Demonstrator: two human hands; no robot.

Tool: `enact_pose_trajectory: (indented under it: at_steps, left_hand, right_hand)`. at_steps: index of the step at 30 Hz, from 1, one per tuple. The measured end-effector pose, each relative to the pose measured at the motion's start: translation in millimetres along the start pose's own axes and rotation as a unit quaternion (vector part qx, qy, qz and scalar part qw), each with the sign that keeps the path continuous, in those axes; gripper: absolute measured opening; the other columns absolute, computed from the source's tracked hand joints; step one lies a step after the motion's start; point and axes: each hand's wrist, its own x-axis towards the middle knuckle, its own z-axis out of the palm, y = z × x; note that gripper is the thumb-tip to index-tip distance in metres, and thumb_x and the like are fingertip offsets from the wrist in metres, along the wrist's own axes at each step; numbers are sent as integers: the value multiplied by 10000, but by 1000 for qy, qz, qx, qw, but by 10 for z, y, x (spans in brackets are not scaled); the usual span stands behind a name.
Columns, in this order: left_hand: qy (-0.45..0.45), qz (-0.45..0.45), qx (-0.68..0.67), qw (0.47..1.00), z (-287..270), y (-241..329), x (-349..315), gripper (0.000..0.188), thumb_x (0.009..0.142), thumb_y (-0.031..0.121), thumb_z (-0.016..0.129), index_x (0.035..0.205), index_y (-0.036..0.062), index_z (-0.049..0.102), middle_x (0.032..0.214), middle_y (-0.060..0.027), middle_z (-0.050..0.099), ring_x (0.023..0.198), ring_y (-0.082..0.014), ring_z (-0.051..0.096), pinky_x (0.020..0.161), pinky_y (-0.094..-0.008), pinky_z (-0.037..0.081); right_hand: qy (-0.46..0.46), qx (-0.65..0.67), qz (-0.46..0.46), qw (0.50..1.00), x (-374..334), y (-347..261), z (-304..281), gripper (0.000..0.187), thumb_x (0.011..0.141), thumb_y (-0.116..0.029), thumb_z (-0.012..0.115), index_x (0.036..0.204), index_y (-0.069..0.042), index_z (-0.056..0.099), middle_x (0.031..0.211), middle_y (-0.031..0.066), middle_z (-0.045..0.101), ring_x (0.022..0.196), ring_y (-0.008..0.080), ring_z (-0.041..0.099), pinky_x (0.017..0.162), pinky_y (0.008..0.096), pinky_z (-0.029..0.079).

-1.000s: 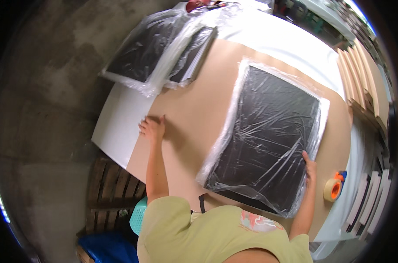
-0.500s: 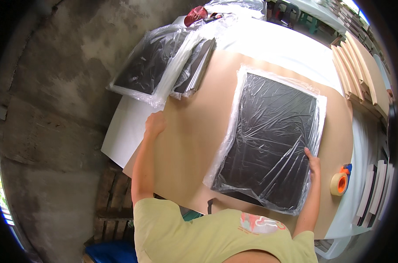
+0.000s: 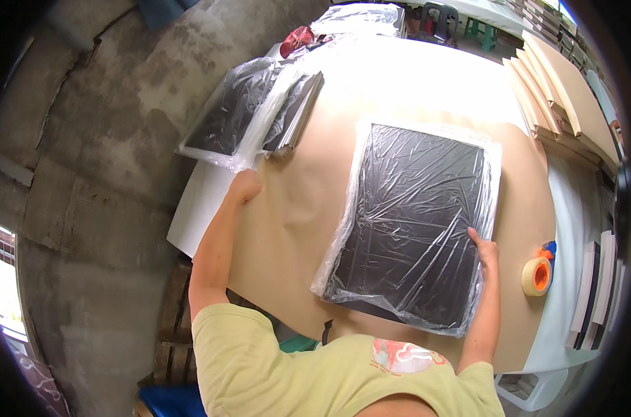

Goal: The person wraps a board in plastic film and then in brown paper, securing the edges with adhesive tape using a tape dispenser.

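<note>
The left hand (image 3: 246,186) is closed tight, its fingers curled in on themselves around the edge of the brown paper (image 3: 294,212). It sits at the paper's left side, just below the wrapped stack (image 3: 233,115). From the fist the edge runs down toward the person's body, and the sheet is slightly rumpled near the grip.

The right hand (image 3: 487,251) rests against the right edge of the panel (image 3: 416,222), its thumb extended over the top face and pressed to the clear film (image 3: 433,254). Its other fingers are mostly out of sight at the panel's side, so I cannot tell whether they close around the edge.

The panel is dark and lies flat on the paper, right of the middle, with the near end toward the person. The film covers it in creases and stands out as a pale margin along the left side. The two hands are well apart, with bare paper and the panel between them.

Under the paper is a white table (image 3: 426,76). A tape roll (image 3: 537,276) with an orange core is on the right, beyond the right hand. At the far left, a smaller wrapped bundle (image 3: 298,115) lies beside the stack, and a red bag (image 3: 296,42) sits past them.
</note>
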Motion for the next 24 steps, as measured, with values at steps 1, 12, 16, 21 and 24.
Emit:
enact_pose_trajectory:
  at_steps: [1, 12, 16, 21, 24]
  left_hand:
    - [6, -6, -1, 1000, 46, -36, -8, 285, 690, 99, 521, 912, -41, 631, 960, -260, 614, 889, -383, 607, 768, -414, 489]
    - [77, 70, -19, 994, 382, 109, -201, 261, 702, 79, 500, 909, -23, 620, 955, -247, 611, 906, -388, 589, 774, -434, 477]
    - [94, 90, -54, 990, 439, 189, -273, 241, 703, 75, 503, 884, -40, 614, 945, -254, 608, 890, -397, 586, 768, -442, 474]
    - [115, 126, -84, 982, 490, 239, -524, 244, 738, 98, 513, 890, -80, 583, 911, -271, 602, 871, -404, 583, 760, -445, 470]
    - [129, 155, -135, 970, 620, 153, -629, 375, 796, 163, 519, 1085, -75, 531, 901, -261, 603, 867, -379, 580, 760, -418, 453]
  right_hand:
    - [13, -3, -9, 1000, -14, 8, 19, 770, 597, -587, 739, 836, 138, 638, 829, 179, 652, 780, 190, 608, 737, 317, 454]
    - [43, -12, -47, 998, -31, 184, 135, 745, 615, -557, 743, 868, 135, 637, 827, 163, 651, 777, 191, 597, 767, 316, 446]
    - [71, -41, -59, 995, 4, 250, 199, 754, 617, -566, 735, 879, 134, 636, 835, 165, 653, 786, 196, 602, 765, 313, 448]
    - [77, -1, -101, 992, -91, 256, 254, 810, 570, -647, 717, 821, 120, 648, 793, 195, 650, 779, 236, 614, 744, 348, 456]
    - [97, 10, -103, 990, 26, 381, 275, 775, 600, -591, 730, 869, 131, 637, 843, 177, 649, 797, 214, 609, 756, 330, 454]
